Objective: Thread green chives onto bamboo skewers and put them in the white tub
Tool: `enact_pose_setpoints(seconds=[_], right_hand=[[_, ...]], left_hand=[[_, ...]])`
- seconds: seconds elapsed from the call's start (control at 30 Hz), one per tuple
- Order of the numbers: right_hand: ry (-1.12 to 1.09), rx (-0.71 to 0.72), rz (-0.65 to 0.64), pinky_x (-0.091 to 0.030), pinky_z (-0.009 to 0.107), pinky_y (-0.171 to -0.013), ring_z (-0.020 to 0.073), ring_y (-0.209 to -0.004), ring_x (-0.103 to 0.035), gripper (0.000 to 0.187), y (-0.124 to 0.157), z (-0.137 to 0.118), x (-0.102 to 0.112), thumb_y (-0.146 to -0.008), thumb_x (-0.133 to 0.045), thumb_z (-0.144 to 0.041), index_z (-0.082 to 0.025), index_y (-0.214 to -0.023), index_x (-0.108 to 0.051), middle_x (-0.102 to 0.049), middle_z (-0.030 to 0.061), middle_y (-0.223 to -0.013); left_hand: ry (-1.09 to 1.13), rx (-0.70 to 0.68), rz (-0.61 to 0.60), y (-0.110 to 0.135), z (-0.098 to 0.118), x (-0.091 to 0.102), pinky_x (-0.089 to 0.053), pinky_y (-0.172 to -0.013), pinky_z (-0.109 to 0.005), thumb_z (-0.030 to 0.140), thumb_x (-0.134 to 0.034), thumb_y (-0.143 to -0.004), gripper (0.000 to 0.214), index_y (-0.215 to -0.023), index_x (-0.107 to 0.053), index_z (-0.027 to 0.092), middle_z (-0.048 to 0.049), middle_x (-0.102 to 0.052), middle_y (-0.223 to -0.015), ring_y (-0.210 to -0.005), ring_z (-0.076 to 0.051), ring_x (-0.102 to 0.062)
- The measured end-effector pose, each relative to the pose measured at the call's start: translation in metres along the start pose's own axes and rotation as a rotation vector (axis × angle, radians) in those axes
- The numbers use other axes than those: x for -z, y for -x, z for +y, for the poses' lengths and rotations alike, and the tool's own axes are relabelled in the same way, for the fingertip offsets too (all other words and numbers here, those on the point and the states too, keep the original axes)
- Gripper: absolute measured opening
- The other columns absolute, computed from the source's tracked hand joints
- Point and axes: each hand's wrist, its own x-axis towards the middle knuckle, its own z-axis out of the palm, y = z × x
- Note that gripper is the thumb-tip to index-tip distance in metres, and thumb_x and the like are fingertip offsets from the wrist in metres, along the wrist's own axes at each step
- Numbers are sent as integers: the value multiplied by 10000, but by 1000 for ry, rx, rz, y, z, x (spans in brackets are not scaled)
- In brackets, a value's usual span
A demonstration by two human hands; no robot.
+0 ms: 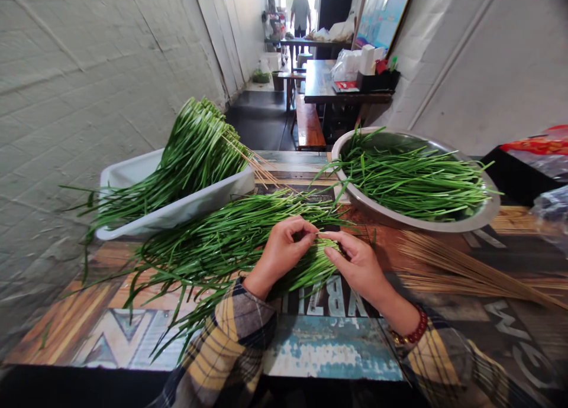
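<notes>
My left hand (286, 247) is closed in a pinch at the pale end of a garlic chive, above a loose heap of green garlic chives (222, 224) on the table. Its fingertips meet those of my right hand (360, 265), which is also closed. A thin skewer (381, 331) runs from under my right palm toward the table's front edge; its tip is hidden by the fingers. In the white tray (177, 210) at left lies a thick stack of garlic chives (199, 142) threaded on skewers, whose bare ends (266, 171) stick out to the right.
A metal basin (444, 223) of loose garlic chives (417, 183) stands at right. Bare bamboo skewers (470, 266) lie fanned out below it. Plastic-wrapped items (552, 210) sit at the far right edge. Behind are a bench (309, 124), dark tables (322, 80) and a distant person (300, 12).
</notes>
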Motion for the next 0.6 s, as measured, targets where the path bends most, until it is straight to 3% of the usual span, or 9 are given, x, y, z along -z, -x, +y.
enact_pose_setpoints(seconds=[0.6], right_hand=[[-19,-32,9,-497,332,-854,201,-950,-663,256,0,0,-1,-842,-573,-203,-213,-1061,-706,-721,54,-1003]], left_hand=[[-54,-44,34,0,1,-2,-427,-662,-251,100,-605,-784,106,-736,-683,153,-16,-652,-698,-671,-133,-570]])
